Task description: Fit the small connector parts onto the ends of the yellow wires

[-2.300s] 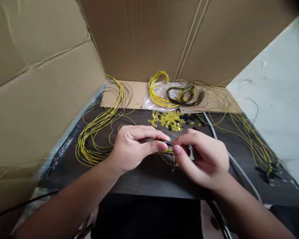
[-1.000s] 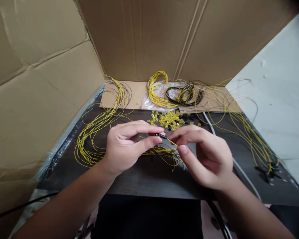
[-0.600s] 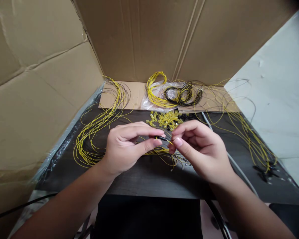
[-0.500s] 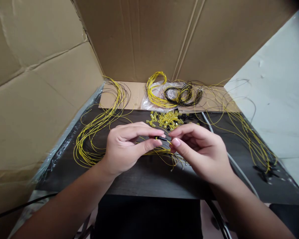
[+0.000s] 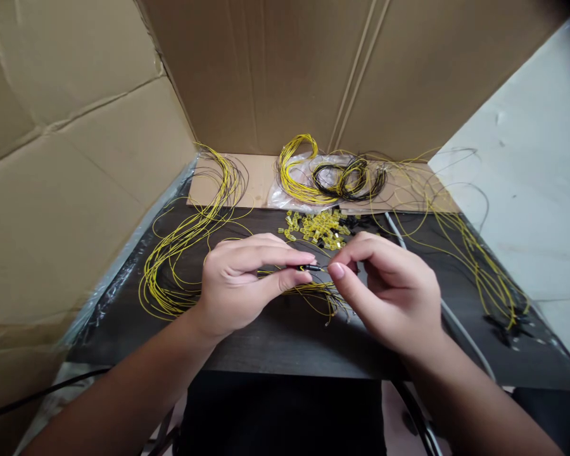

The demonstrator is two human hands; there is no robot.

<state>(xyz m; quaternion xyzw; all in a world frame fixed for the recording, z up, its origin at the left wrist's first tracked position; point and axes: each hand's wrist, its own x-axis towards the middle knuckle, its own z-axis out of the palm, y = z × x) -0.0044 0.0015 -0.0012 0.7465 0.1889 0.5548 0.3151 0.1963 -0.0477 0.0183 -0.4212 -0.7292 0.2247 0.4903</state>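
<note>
My left hand (image 5: pixel 247 282) pinches a small black connector (image 5: pixel 312 268) between thumb and forefinger above a dark table (image 5: pixel 275 342). My right hand (image 5: pixel 389 291) meets it from the right, thumb and forefinger pinched on a thin yellow wire end at the connector's tip. A loose bundle of yellow wires (image 5: pixel 320 294) lies on the table just under both hands. Behind the hands sits a heap of small yellow plastic housings (image 5: pixel 319 228), with a few black ones beside it.
Long yellow wires (image 5: pixel 185 247) loop across the table's left; another bunch (image 5: pixel 484 266) trails down the right. Coils of yellow and black wire (image 5: pixel 332 177) rest on a plastic bag at the back. Cardboard walls (image 5: pixel 66 164) enclose left and rear. A grey cable (image 5: pixel 456 323) crosses right.
The hands stayed together at the table's middle; my right fingers opened briefly a second ago, then closed in again on the wire end at the connector.
</note>
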